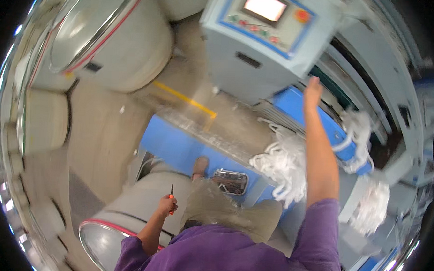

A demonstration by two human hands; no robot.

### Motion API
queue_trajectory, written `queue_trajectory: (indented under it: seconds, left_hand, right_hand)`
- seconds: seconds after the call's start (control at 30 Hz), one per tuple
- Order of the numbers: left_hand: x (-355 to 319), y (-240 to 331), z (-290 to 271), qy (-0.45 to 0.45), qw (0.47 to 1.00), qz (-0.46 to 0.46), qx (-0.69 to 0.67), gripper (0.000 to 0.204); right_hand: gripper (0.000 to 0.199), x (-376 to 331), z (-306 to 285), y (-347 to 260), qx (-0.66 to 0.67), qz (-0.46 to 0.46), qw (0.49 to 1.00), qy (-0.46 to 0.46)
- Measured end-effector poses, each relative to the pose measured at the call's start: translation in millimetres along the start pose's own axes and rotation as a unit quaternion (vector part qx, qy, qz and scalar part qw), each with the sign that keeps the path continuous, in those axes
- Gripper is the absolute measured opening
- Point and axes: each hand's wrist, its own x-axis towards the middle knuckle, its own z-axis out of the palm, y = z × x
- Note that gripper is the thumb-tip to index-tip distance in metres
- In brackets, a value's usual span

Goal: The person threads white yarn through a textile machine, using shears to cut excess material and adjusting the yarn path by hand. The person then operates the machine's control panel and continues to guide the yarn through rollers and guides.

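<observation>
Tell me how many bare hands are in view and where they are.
2. The left hand, low and left of center, grips an orange-handled tool; the right hand, upper right, is near the blue panel. Others could be hidden.

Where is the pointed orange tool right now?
In the head view, the orange tool is left of centre, in the lower half, held in the person's left hand and seen against the grey drum.
</observation>
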Motion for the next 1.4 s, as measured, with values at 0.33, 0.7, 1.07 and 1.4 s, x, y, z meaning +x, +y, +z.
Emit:
queue_trajectory:
  seconds: [0.33, 0.7, 1.07, 1.4]
  left_hand:
    - [-107.5, -31.5, -154.3, 0.467, 0.876, -0.014, 0.118, 0.036]
    - [-157.2, -102.5, -200.0, 0.382, 0.82, -0.201, -0.375, 0.02]
    - [-145.5, -79.9, -162.9, 0.411, 0.792, -0.164, -0.421, 0.03]
    - [-133.5, -93.8, -174.1, 0.499, 0.765, -0.168, -0.371, 0.031]
  right_hand:
    - [0.061, 46.1, 135.7, -94.7, -0.061, 0.295, 0.886, 0.354]
    - [0.057, 59.8, 152.1, -69.2, -0.106, 0.208, 0.863, 0.448]
    - [0.058, 36.7, 156.8, -81.7, -0.106, 0.174, 0.876, 0.438]
    - [0.057, 32.7, 158.9, -83.8, -0.129, 0.182, 0.875, 0.43]
